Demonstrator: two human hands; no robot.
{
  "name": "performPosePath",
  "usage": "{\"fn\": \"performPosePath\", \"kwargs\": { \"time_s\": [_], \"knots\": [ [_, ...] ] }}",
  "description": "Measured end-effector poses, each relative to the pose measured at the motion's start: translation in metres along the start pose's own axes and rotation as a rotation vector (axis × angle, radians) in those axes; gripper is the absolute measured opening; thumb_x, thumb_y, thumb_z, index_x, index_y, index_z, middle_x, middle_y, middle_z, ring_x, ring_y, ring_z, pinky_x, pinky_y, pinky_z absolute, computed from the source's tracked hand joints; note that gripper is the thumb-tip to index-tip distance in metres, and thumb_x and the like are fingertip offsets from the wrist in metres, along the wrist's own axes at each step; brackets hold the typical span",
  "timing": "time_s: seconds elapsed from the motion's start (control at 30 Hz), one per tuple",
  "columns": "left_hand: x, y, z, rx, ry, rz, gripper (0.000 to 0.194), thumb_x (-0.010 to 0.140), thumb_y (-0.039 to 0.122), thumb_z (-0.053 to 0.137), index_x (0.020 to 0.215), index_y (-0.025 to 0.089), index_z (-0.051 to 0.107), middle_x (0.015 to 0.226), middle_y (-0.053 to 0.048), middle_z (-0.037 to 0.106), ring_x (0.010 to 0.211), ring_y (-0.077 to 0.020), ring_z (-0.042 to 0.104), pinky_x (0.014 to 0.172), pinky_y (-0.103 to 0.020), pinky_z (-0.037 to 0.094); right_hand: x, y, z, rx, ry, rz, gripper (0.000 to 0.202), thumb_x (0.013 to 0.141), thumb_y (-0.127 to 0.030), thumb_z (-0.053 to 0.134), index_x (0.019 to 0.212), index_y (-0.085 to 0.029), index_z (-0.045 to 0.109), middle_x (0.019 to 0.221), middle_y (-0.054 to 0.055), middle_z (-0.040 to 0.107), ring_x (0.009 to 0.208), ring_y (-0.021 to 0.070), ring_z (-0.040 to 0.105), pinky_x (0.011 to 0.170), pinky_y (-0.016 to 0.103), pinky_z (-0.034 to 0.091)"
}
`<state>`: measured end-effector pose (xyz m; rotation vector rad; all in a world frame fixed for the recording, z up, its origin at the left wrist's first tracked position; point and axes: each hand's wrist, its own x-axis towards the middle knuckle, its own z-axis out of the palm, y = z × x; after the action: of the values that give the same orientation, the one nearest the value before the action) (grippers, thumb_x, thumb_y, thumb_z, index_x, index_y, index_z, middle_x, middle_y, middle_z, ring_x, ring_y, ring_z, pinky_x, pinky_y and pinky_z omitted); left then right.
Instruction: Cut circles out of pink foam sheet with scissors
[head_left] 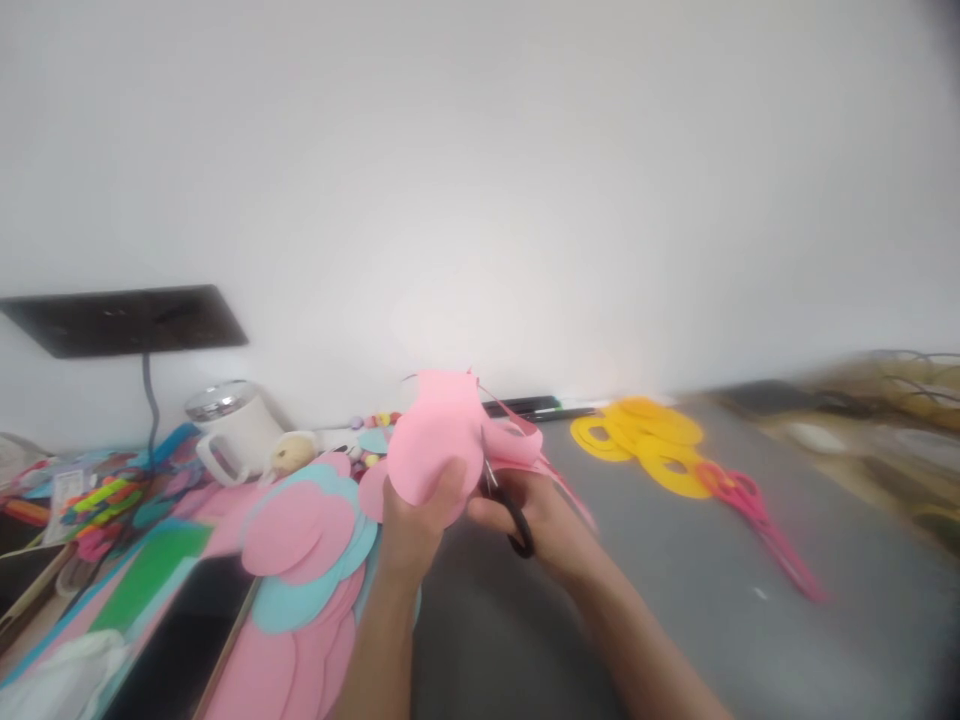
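My left hand (427, 510) pinches a piece of pink paper (439, 435) with a rounded lower end, its thumb lying on the front. Black-handled scissors (517, 525) are in my right hand (529, 510), whose fingers are wrapped round the handle. The scissor blades point up at the right edge of the pink paper, and a curled pink strip hangs over my right hand. Whether the blades are apart is too blurred to tell. Left of my hands lies a pile of pink and light blue paper circles (300, 530).
Yellow paper rings (637, 435) and pink scissors (772, 530) lie on the grey table (637, 610) at right. At left are a white mug (244, 435), a black phone-like slab (180, 640) and coloured sheets. Black pens (536, 405) lie by the wall.
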<state>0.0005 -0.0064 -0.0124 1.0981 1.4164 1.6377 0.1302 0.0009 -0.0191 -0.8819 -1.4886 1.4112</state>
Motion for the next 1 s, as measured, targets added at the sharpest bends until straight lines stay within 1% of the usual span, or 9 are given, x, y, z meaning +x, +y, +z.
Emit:
{"fn": "performPosePath", "kwargs": {
  "time_s": [0.07, 0.17, 0.3, 0.4, 0.5, 0.67, 0.8, 0.9, 1.0],
  "knots": [
    [0.0021, -0.0016, -0.0017, -0.041, -0.059, 0.005, 0.043, 0.061, 0.042, 0.072, 0.091, 0.013, 0.064, 0.093, -0.010, 0.069, 0.089, -0.0242, 0.063, 0.075, -0.033, 0.052, 0.0000, -0.0020, -0.0010, 0.012, -0.020, -0.003, 0.034, 0.066, -0.042, 0.075, 0.085, -0.016, 0.065, 0.070, 0.001, 0.056, 0.072, 0.0179, 0.051, 0.065, 0.028, 0.044],
    [0.0040, -0.0028, -0.0035, -0.052, -0.101, 0.008, 0.042, 0.061, 0.041, 0.071, 0.092, 0.013, 0.065, 0.093, -0.010, 0.069, 0.087, -0.0238, 0.064, 0.073, -0.033, 0.053, -0.0002, -0.0035, -0.0020, 0.051, -0.050, -0.008, 0.041, 0.067, -0.042, 0.075, 0.095, -0.015, 0.064, 0.076, 0.002, 0.057, 0.076, 0.0179, 0.051, 0.070, 0.029, 0.044],
    [0.0048, -0.0033, -0.0046, -0.013, -0.122, -0.019, 0.041, 0.062, 0.041, 0.072, 0.091, 0.013, 0.065, 0.089, -0.009, 0.069, 0.084, -0.0234, 0.064, 0.071, -0.032, 0.053, -0.0003, -0.0028, -0.0027, 0.060, -0.063, 0.013, 0.041, 0.066, -0.042, 0.076, 0.093, -0.014, 0.063, 0.076, 0.001, 0.056, 0.071, 0.0155, 0.049, 0.068, 0.029, 0.044],
    [0.0045, -0.0028, -0.0046, -0.010, -0.123, -0.029, 0.041, 0.062, 0.040, 0.071, 0.091, 0.013, 0.065, 0.089, -0.009, 0.069, 0.085, -0.0233, 0.064, 0.072, -0.032, 0.053, -0.0004, -0.0025, -0.0028, 0.079, -0.057, 0.025, 0.040, 0.062, -0.040, 0.079, 0.086, -0.014, 0.061, 0.070, -0.001, 0.052, 0.066, 0.0132, 0.046, 0.065, 0.027, 0.042],
    [0.0036, -0.0016, -0.0037, -0.011, -0.112, -0.025, 0.041, 0.062, 0.039, 0.071, 0.091, 0.013, 0.064, 0.087, -0.009, 0.069, 0.083, -0.0226, 0.064, 0.071, -0.032, 0.052, -0.0008, -0.0029, -0.0029, 0.110, -0.039, 0.040, 0.038, 0.060, -0.037, 0.080, 0.082, -0.015, 0.059, 0.067, -0.003, 0.051, 0.065, 0.0124, 0.046, 0.065, 0.026, 0.042],
    [0.0009, 0.0009, -0.0007, -0.025, -0.083, -0.017, 0.043, 0.061, 0.041, 0.072, 0.093, 0.013, 0.064, 0.091, -0.009, 0.069, 0.085, -0.0232, 0.064, 0.072, -0.032, 0.052, -0.0013, -0.0042, -0.0023, 0.112, -0.023, 0.068, 0.037, 0.060, -0.035, 0.079, 0.084, -0.015, 0.060, 0.065, -0.003, 0.051, 0.063, 0.0109, 0.043, 0.062, 0.024, 0.040],
    [-0.0017, 0.0038, 0.0006, -0.029, -0.060, -0.018, 0.041, 0.060, 0.039, 0.072, 0.091, 0.014, 0.064, 0.090, -0.009, 0.069, 0.085, -0.0233, 0.064, 0.071, -0.032, 0.051, -0.0013, -0.0051, -0.0010, 0.080, -0.006, 0.067, 0.037, 0.062, -0.038, 0.077, 0.086, -0.015, 0.061, 0.068, -0.002, 0.053, 0.064, 0.0119, 0.046, 0.062, 0.025, 0.040],
    [-0.0017, 0.0040, -0.0003, -0.022, -0.060, -0.031, 0.041, 0.059, 0.039, 0.073, 0.089, 0.013, 0.064, 0.086, -0.009, 0.069, 0.083, -0.0235, 0.064, 0.070, -0.032, 0.051, -0.0014, -0.0051, -0.0007, 0.072, 0.002, 0.056, 0.039, 0.061, -0.039, 0.077, 0.087, -0.015, 0.061, 0.066, -0.002, 0.053, 0.063, 0.0125, 0.046, 0.061, 0.026, 0.040],
    [0.0009, 0.0012, -0.0021, -0.030, -0.079, -0.028, 0.041, 0.058, 0.037, 0.074, 0.089, 0.013, 0.065, 0.088, -0.009, 0.069, 0.083, -0.0232, 0.064, 0.070, -0.031, 0.052, -0.0015, -0.0047, -0.0009, 0.085, -0.005, 0.060, 0.036, 0.060, -0.037, 0.078, 0.082, -0.015, 0.060, 0.062, -0.003, 0.050, 0.061, 0.0115, 0.045, 0.059, 0.025, 0.039]
  ]
}}
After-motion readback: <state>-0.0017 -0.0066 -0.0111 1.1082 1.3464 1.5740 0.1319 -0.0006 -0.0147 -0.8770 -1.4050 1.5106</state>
